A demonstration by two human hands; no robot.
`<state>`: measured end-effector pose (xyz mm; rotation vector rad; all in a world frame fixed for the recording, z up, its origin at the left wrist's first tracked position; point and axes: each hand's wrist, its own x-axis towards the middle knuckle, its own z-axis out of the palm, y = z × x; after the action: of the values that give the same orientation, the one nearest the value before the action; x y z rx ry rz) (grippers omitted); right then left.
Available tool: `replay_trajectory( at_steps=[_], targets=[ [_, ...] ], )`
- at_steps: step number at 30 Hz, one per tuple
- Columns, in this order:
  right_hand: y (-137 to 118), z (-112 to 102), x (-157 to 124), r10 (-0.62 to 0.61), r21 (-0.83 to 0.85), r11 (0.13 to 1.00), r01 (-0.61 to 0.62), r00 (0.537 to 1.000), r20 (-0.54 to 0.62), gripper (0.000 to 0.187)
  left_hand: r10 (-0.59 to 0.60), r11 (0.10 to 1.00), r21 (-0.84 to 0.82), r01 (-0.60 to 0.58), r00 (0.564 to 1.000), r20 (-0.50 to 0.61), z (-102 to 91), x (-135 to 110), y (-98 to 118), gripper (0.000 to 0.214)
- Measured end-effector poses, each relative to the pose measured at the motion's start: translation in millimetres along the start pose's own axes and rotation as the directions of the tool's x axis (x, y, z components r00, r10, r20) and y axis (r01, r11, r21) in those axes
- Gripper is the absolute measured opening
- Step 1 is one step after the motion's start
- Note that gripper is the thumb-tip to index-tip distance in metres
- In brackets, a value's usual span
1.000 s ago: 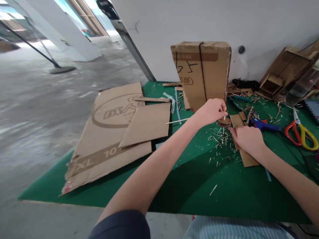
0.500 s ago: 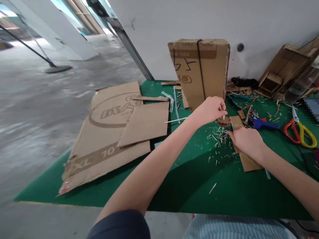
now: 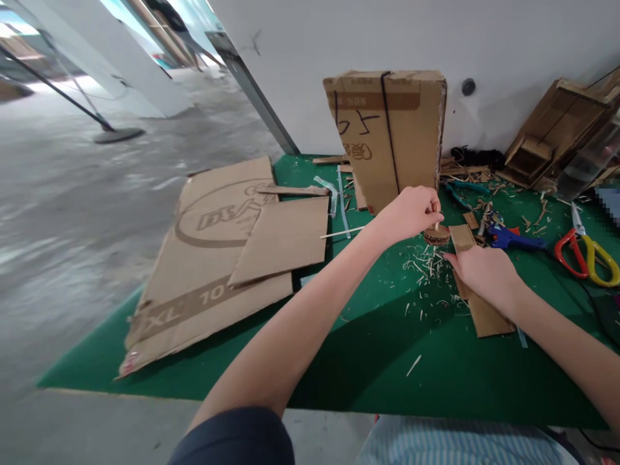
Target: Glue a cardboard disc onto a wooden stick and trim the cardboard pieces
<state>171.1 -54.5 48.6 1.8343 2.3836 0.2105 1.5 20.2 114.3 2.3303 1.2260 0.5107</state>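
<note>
My left hand (image 3: 417, 212) is closed in a pinch around a thin wooden stick (image 3: 436, 224), which stands upright on a small round cardboard disc (image 3: 436, 239). The disc is just above or on the green table; which one I cannot tell. Beside it, my right hand (image 3: 485, 271) is closed over a cardboard strip (image 3: 490, 321), thumb along the left edge and the other fingers partly hidden. Thin pale shavings (image 3: 429, 268) lie scattered below the disc. Close to the right hand is a blue glue gun (image 3: 517, 239).
Behind my hands stands a cardboard box (image 3: 411, 142) with a dark cord. Flat cardboard sheets (image 3: 290, 239) cover the table's left side. Red-and-yellow scissors (image 3: 584, 248), pliers (image 3: 458, 195), scraps and a wooden-looking structure (image 3: 552, 135) are at the right. A person (image 3: 174, 26) is in the background.
The view has shifted slightly. The disc's layered edge shows more plainly under my left hand, while both hands keep nearly the same places. More of the person in the background shows.
</note>
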Motion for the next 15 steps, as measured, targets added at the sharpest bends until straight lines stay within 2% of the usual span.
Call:
replay_trajectory(
  at_steps=[4, 10, 15],
  targets=[
    [3.2, 1.7, -3.9, -0.042, -0.012, 0.999, 0.042, 0.999, -0.004, 0.064, -0.012, 1.0, 0.013, 0.012, 1.0, 0.001, -0.4, -0.2, 1.0, 0.01],
    [3.9, 4.2, -1.2, 0.022, 0.001, 1.0, -0.022, 0.999, -0.04, 0.068, 0.006, 1.0, 0.011, -0.006, 1.0, 0.0, 0.1, 1.1, -1.1, 0.01],
    [5.3, 1.3, 2.6, -0.047, 0.035, 0.998, 0.047, 0.999, 0.005, 0.066, -0.001, 1.0, 0.006, 0.001, 1.0, -0.004, 0.8, 0.6, -1.5, 0.01]
  ],
)
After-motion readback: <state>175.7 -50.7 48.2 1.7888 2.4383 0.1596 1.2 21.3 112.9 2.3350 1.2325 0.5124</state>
